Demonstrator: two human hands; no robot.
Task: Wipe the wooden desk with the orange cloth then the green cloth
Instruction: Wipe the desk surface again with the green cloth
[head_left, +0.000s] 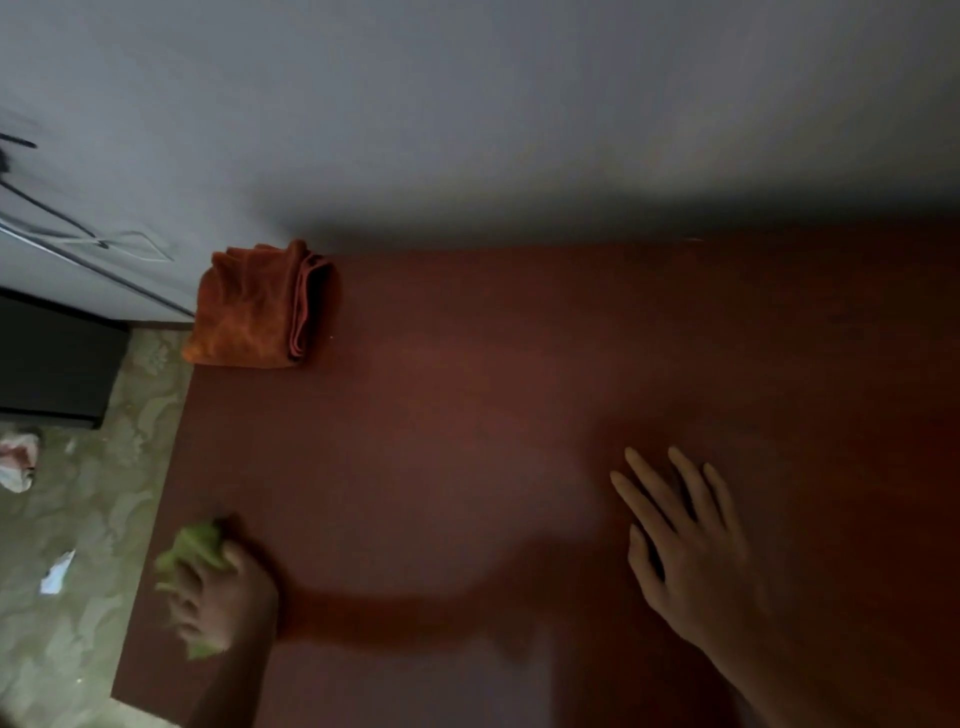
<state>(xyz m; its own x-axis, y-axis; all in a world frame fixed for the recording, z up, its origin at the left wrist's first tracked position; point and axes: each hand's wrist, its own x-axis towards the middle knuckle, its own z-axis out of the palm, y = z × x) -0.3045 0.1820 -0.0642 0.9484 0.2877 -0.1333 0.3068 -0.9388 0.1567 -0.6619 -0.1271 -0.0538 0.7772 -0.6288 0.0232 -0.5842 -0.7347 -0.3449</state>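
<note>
Dim light falls on a reddish-brown wooden tabletop (519, 364) set against a grey wall (467, 104). At its far left corner the orange cloth (254, 306) lies folded and untouched by either of the hands, which suggests its pass is finished. The left hand (223, 597) grips the bunched green cloth (195, 548) at the near left edge, blurred as if mid-wipe. The right hand (685, 540) rests flat with fingers spread, holding nothing. Judging by this, the second pass is under way, and most of the surface to the right remains to be covered
</note>
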